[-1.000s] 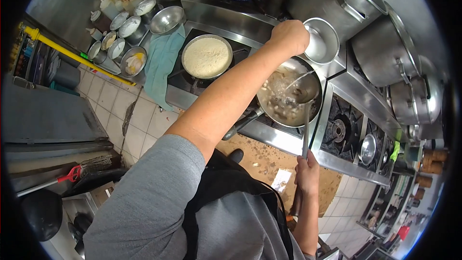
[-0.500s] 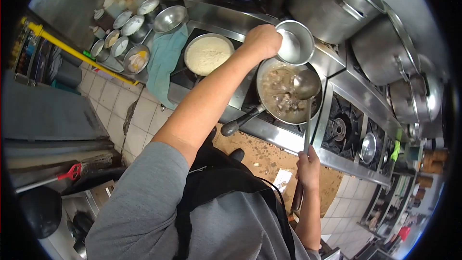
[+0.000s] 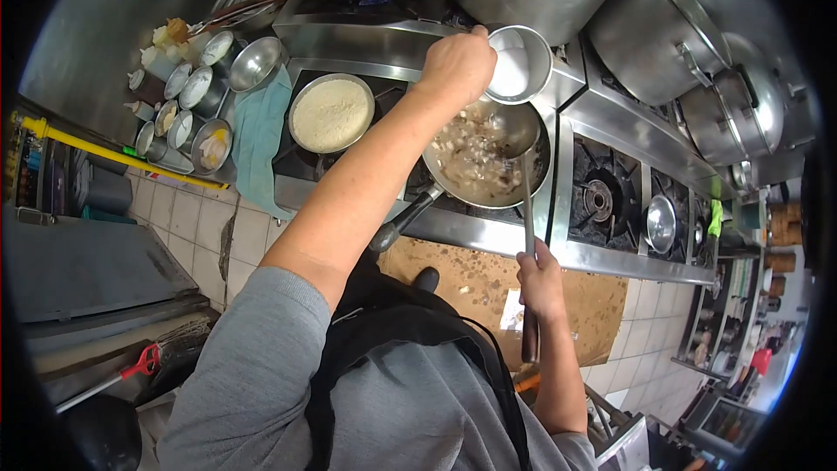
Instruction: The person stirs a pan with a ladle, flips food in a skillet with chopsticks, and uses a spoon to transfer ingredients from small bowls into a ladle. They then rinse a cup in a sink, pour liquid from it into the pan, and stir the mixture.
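Note:
My left hand [image 3: 458,68] grips the rim of a round metal container [image 3: 542,65] with white contents, tilted above the far edge of a frying pan [image 3: 429,160]. In my right hand [image 3: 540,282] is the long handle of a ladle [image 3: 528,196]. The ladle's bowl sits in the pan's right side, partly in a brownish, bubbling liquid with small pieces [image 3: 475,157]. The pan's dark handle points toward me, and neither hand touches it.
Left of the pan, another pan [image 3: 331,113] holds a pale, grainy food. A teal cloth [image 3: 259,139] and several metal bowls [image 3: 257,64] lie further left. Large pots [image 3: 654,39] line the back right. A bare burner [image 3: 598,199] is at right.
The view has shifted, so the stove and pans sit further left in it. The ladle's bowl is lower in the liquid. Both hands keep their holds.

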